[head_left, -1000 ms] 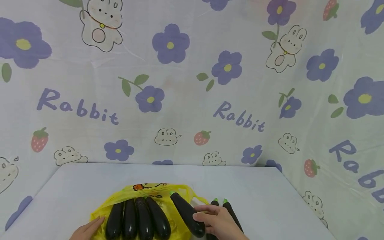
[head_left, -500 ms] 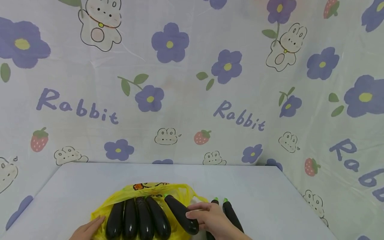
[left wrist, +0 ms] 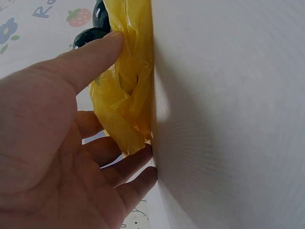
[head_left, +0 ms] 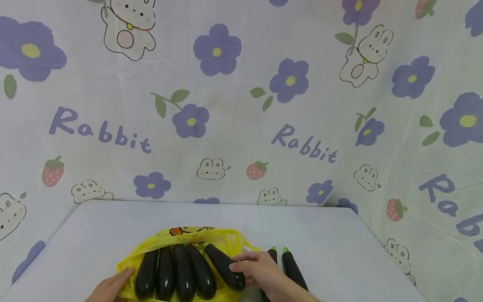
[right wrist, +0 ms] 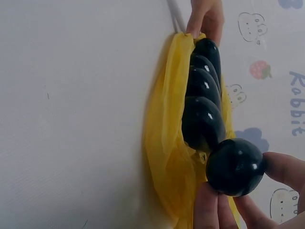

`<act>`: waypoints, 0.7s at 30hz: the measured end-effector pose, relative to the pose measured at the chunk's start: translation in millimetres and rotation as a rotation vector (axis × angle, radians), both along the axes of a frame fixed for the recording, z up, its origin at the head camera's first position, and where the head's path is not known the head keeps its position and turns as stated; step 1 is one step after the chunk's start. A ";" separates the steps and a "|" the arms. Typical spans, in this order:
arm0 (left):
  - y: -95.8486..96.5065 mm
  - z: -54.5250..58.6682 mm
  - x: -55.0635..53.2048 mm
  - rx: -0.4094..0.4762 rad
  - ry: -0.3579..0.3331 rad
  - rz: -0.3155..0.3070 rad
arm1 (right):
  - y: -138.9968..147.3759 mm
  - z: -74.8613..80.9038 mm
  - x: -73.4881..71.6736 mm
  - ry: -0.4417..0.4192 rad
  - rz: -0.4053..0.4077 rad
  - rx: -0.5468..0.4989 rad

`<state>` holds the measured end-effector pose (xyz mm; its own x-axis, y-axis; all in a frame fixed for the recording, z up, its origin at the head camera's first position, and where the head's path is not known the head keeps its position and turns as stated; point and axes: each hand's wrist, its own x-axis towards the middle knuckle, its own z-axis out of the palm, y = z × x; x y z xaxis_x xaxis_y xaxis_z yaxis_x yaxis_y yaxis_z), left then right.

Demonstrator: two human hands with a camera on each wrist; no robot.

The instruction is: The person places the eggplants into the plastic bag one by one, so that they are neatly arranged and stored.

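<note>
My right hand (head_left: 260, 268) holds a dark, glossy eggplant (head_left: 222, 262) by its thick end, thumb on one side and fingers on the other. The green stem end points away, into the mouth of a yellow plastic bag (head_left: 151, 243). Several more eggplants (head_left: 185, 272) lie side by side in that bag, thick ends toward me. At the bag's left edge my left hand (head_left: 111, 285) grips the plastic; the left wrist view has the bag (left wrist: 126, 81) between thumb and fingers. In the right wrist view the round end of the held eggplant (right wrist: 236, 167) faces the camera.
Two more eggplants (head_left: 294, 268) lie on the white table (head_left: 320, 230) to the right of the bag, one partly behind my right hand. A cloth wall (head_left: 234, 126) with flowers and rabbits stands behind and beside the table.
My right hand has moved left with the eggplant, bringing it over the bag's opening and closer to the row inside. The left hand stays at the bag's edge. The head view has shifted slightly.
</note>
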<state>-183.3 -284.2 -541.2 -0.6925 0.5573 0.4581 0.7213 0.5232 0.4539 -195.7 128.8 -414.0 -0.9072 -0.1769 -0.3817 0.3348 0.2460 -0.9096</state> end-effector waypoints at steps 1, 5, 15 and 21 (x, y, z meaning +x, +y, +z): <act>0.3 0.6 -0.1 0.011 0.004 -0.008 | -0.5 -0.3 -1.1 -0.005 0.001 0.000; 2.3 2.3 -0.1 0.030 0.024 -0.018 | -1.0 -2.4 -5.3 -0.005 0.008 -0.009; 2.8 0.7 -2.1 -0.001 0.049 -0.007 | -8.5 -2.2 -13.0 0.016 0.039 0.005; 2.6 -2.1 -2.4 -0.021 0.008 0.022 | -15.6 -3.2 -19.4 0.032 0.042 0.055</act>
